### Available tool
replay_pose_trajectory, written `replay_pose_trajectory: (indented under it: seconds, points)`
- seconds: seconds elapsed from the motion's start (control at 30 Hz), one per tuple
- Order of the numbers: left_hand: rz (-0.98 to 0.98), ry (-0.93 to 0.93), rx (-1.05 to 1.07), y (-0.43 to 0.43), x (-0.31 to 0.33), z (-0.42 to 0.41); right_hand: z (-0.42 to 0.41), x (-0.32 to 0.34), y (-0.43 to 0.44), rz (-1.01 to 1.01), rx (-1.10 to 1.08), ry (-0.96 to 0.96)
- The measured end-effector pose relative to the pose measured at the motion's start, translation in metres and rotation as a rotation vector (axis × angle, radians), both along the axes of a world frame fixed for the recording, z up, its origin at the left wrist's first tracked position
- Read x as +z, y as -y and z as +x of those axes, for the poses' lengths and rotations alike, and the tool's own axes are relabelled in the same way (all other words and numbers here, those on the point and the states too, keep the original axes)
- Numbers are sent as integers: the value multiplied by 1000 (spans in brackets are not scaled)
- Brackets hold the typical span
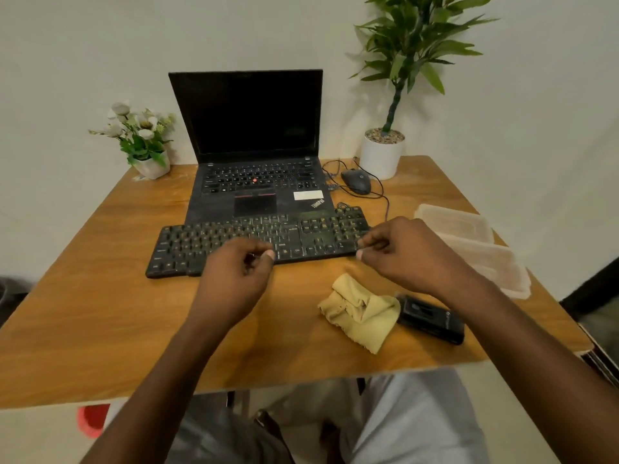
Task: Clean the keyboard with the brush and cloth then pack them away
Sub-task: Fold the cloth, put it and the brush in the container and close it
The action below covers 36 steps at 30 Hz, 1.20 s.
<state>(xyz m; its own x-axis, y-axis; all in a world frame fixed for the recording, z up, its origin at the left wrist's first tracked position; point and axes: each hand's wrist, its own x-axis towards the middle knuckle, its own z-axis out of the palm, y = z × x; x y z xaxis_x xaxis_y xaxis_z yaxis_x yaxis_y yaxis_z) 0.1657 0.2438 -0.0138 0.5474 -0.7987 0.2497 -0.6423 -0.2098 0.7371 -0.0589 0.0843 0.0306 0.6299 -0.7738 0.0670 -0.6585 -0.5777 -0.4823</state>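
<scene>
A dusty black keyboard (pixel 187 244) lies across the wooden table (pixel 100 313), in front of an open laptop (pixel 248 155). My left hand (pixel 234 272) hovers over the keyboard's front edge near the middle, fingers curled, thumb against forefinger, with nothing visible in it. My right hand (pixel 398 252) is at the keyboard's right front corner, thumb and forefinger pinching that corner. A crumpled yellow cloth (pixel 360 313) lies near the table's front right. The black brush (pixel 432 318) lies just right of the cloth, partly under my right forearm.
A translucent plastic container (pixel 455 222) and its lid (pixel 492 262) sit at the right edge. A wired mouse (pixel 356 180) with a looping cable lies right of the laptop. A potted plant (pixel 382 155) and a small flower pot (pixel 150 162) stand at the back.
</scene>
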Motion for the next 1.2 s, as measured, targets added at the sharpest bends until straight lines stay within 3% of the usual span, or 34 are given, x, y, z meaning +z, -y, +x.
replay_pose_trajectory:
  seconds: [0.23, 0.43, 0.63, 0.8, 1.2]
  points:
    - [115, -21, -221, 26, -23, -53, -36, -28, -21, -109, 21, -328]
    - [206, 29, -347, 63, -28, -65, -38, -32, -34, -118, -45, -357]
    - [412, 116, -570, 85, -28, -64, -37, -39, -36, -126, 41, -458]
    - [475, 79, -672, 83, -23, -57, -36, -47, -33, -58, 91, -332]
    - [233, -615, -774, 54, 6, -47, -62, -20, -26, 530, -39, 425]
